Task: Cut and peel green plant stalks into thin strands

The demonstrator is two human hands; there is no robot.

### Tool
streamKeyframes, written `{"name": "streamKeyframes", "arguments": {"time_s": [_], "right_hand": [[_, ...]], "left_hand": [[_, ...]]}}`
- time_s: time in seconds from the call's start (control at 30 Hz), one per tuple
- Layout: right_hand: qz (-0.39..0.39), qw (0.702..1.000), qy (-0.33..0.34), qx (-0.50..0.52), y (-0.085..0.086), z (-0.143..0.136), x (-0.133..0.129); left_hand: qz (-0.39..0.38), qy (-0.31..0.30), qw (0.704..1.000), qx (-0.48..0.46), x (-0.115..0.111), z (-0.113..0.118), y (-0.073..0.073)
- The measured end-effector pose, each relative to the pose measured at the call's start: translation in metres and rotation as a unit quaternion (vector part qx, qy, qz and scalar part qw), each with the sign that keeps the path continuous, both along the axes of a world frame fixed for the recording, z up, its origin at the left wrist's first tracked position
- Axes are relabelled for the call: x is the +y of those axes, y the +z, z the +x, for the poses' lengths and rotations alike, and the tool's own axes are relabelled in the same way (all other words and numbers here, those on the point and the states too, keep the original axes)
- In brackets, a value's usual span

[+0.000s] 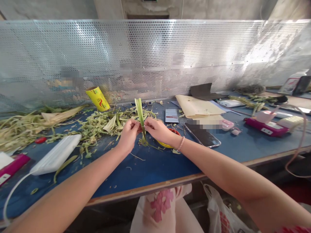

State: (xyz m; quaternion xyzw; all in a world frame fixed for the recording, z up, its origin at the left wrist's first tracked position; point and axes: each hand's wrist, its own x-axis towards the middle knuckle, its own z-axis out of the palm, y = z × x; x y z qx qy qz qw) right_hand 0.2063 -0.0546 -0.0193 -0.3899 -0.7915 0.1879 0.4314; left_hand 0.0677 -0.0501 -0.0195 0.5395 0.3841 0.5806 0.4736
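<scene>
Green stalk [139, 111] is held nearly upright at twelve o'clock, pinched by the fingertips of left hand [128, 134] and right hand [156, 130], probably so that both its sides are steadied; plant scraps [94, 127] are heaped at eleven o'clock, apparently for easy reach

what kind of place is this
Probably a workshop or small hand-work area, though the room's exact use isn't certain. The signs are a long blue bench strewn with plant scraps, a perforated metal screen behind it, and a bare concrete wall beyond.
</scene>
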Motion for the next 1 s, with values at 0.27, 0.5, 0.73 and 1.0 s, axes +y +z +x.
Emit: {"name": "streamKeyframes", "arguments": {"time_s": [0.27, 0.5, 0.73, 1.0], "right_hand": [[0.005, 1.000, 0.014, -0.006, -0.001, -0.004, -0.002], [-0.040, 0.999, 0.020, 0.008, 0.003, -0.008, -0.001], [-0.065, 0.995, 0.071, 0.027, 0.004, -0.004, -0.001], [-0.073, 0.984, 0.162, 0.020, 0.009, 0.004, -0.001]], "left_hand": [[0.005, 0.029, 0.998, -0.052, 0.007, -0.001, -0.004], [0.009, 0.071, 0.995, -0.073, 0.013, 0.001, -0.004], [-0.022, 0.058, 0.993, -0.097, 0.007, 0.005, 0.005], [-0.044, 0.048, 0.995, -0.075, 0.001, 0.006, 0.006]]}}
